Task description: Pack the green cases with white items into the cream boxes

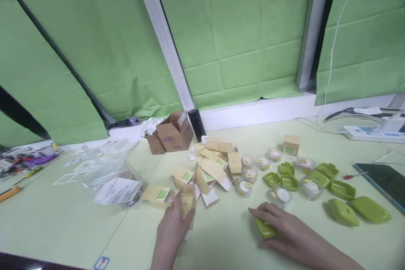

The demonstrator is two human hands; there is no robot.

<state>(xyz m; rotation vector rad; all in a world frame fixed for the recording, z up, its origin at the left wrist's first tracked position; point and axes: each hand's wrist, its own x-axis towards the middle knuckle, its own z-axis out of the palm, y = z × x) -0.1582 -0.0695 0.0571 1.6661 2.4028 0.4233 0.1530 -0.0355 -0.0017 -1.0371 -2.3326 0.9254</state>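
My left hand (pixel 174 221) is closed round a small beige cardboard box (pixel 187 203) at the near edge of a heap of similar boxes. In my right hand (pixel 281 225) is a green plastic case (pixel 265 228), gripped from above low over the table; the fingers cover part of it. Opened beige boxes (pixel 212 169) with green labels lie jumbled beyond my left hand. Clear cups (pixel 281 195) with white round contents stand just beyond my right hand. Green dishes (pixel 289 182) sit among them, and two green lids (pixel 370 209) rest to the right.
At the back stand an opened brown carton (pixel 175 133) and a black cylinder (pixel 196 123). A clear plastic bag (pixel 117 181) lies left. One closed beige box (pixel 291 145) stands behind the cups. A dark tablet (pixel 384 183) and a white power strip (pixel 373 134) are at right.
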